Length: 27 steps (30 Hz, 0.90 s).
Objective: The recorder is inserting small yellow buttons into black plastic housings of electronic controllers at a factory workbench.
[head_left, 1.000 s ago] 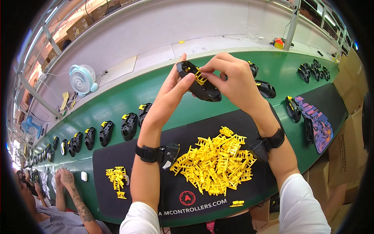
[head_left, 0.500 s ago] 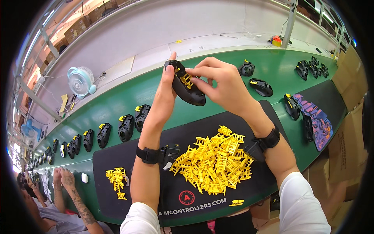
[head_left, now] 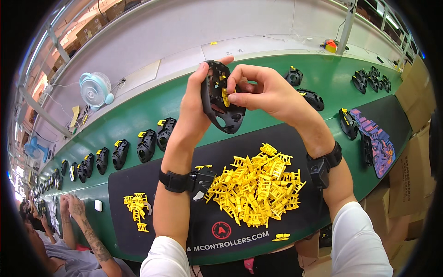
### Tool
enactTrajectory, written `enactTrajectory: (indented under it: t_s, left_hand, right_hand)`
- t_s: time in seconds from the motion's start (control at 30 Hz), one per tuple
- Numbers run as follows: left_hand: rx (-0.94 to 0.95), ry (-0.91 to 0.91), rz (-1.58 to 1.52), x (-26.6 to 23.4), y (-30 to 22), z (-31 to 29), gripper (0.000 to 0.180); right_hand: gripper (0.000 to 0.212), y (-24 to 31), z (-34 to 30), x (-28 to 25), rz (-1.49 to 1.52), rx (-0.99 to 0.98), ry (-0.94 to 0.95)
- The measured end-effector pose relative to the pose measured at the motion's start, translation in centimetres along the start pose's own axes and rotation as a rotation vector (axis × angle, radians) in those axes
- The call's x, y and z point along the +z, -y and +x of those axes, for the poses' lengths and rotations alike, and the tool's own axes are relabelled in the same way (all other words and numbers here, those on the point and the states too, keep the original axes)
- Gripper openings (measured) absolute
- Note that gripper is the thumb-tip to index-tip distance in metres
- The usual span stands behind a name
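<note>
My left hand (head_left: 194, 104) is wrapped round a black computer mouse shell (head_left: 236, 119), held up above the bench with its hollow inner side showing. At the shell's inside, my right hand (head_left: 270, 92) pinches a slim yellow plastic clip (head_left: 225, 98) between thumb and forefinger. Whether the clip is seated cannot be made out. Below my hands, a large heap of yellow ladder-shaped clips (head_left: 256, 184) lies on a black mat (head_left: 122, 182). A smaller group of yellow clips (head_left: 136, 206) sits left of my left forearm.
Black shells with yellow clips (head_left: 146, 146) line the bench at left; more shells (head_left: 361, 82) stand at right. A purple patterned piece (head_left: 376, 138) lies far right. One loose clip (head_left: 280, 237) is near the front edge. A co-worker's hands (head_left: 74, 205) are at left.
The mouse shell has been turned so its hollow inside faces me more. My right hand has shifted slightly right, its fingers still at the yellow clip.
</note>
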<state>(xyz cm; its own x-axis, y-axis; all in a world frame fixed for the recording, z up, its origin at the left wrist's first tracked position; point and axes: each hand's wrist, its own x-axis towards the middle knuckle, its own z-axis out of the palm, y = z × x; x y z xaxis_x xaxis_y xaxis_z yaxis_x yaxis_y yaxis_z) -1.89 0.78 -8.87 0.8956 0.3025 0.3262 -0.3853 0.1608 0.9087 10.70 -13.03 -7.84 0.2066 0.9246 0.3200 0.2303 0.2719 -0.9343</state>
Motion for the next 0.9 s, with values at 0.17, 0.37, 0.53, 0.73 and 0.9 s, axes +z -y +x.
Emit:
enactTrajectory:
  t_s: [0.17, 0.37, 0.53, 0.73, 0.9]
  left_hand:
    - [-0.071, -0.072, -0.298, 0.2, -0.7, -0.1, 0.071]
    - [-0.277, -0.066, -0.454, -1.7, -1.1, -0.3, 0.059]
    - [-0.366, 0.246, -0.606, -4.3, 0.0, -0.2, 0.059]
    - [-0.339, -0.118, -0.436, -5.6, 0.9, -0.5, 0.050]
    - [-0.517, -0.311, 0.303, -9.0, -0.6, -1.8, 0.066]
  right_hand:
    - [0.013, -0.6, 0.4, 1.1, -0.251, -0.272, -0.163]
    - [0.028, 1.0, 0.0, 1.1, -0.777, -0.684, -0.138]
    - [0.029, -0.5, 0.5, 2.4, -0.834, -0.724, -0.121]
    - [0.030, -2.0, 0.4, 4.2, -0.807, -0.656, -0.082]
    - [0.042, -4.8, -0.1, 6.5, -0.604, -0.389, -0.179]
